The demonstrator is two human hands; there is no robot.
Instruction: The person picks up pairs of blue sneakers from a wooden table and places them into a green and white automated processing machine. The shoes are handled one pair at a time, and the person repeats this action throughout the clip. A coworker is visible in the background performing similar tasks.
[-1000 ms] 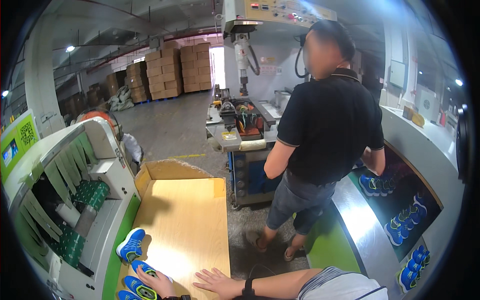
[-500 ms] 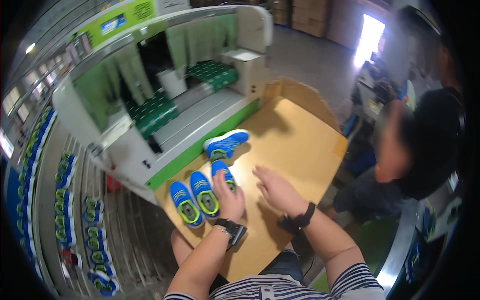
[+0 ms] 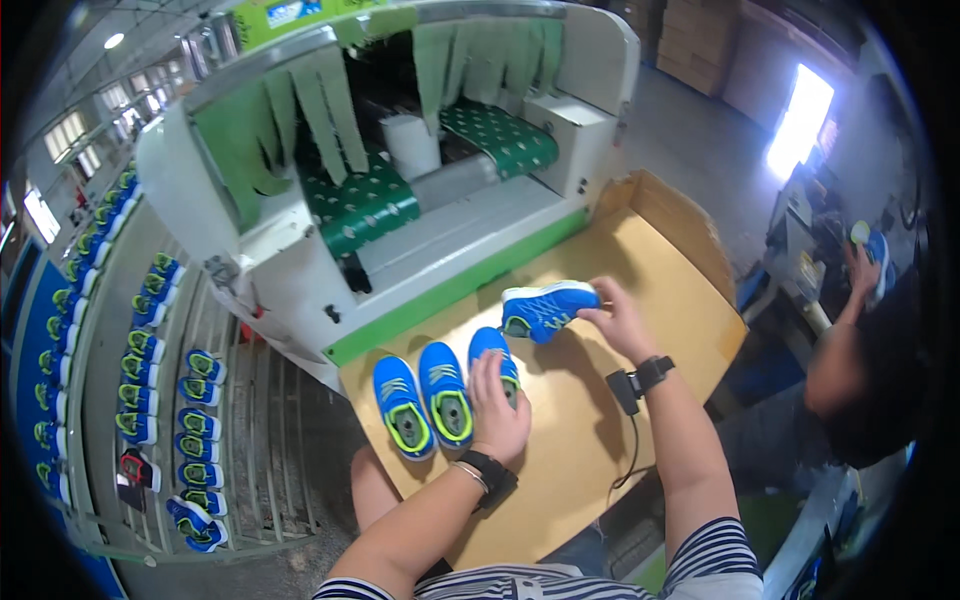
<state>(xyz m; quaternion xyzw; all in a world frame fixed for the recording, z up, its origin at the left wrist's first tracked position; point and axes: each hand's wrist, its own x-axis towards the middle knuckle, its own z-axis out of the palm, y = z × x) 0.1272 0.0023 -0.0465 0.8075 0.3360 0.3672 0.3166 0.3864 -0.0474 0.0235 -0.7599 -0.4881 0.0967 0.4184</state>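
Note:
Three blue sneakers with lime-green collars lie side by side at the left of the tan table, toes toward the machine: a left sneaker [image 3: 404, 400], a middle sneaker [image 3: 444, 385] and a right sneaker [image 3: 487, 344]. My left hand [image 3: 500, 412] grips the right one, fingers over its upper and thumb at its near side; the hand hides part of it. Beyond them a fourth blue sneaker [image 3: 548, 308] is tipped on its side, white sole toward the machine. My right hand [image 3: 622, 322] pinches its right end between thumb and fingers.
A white machine [image 3: 430, 262] with hanging green strips and green patterned belts [image 3: 372, 218] borders the far side of the table [image 3: 590, 460]. Racks of blue sneakers [image 3: 140, 400] stand at left. A cardboard edge [image 3: 680, 225] rises at far right. Another person [image 3: 850, 370] holds a shoe at right.
My right hand has moved from above the table to the fourth sneaker and taken hold of its end. My left hand stays on the right sneaker of the row. The view has shifted.

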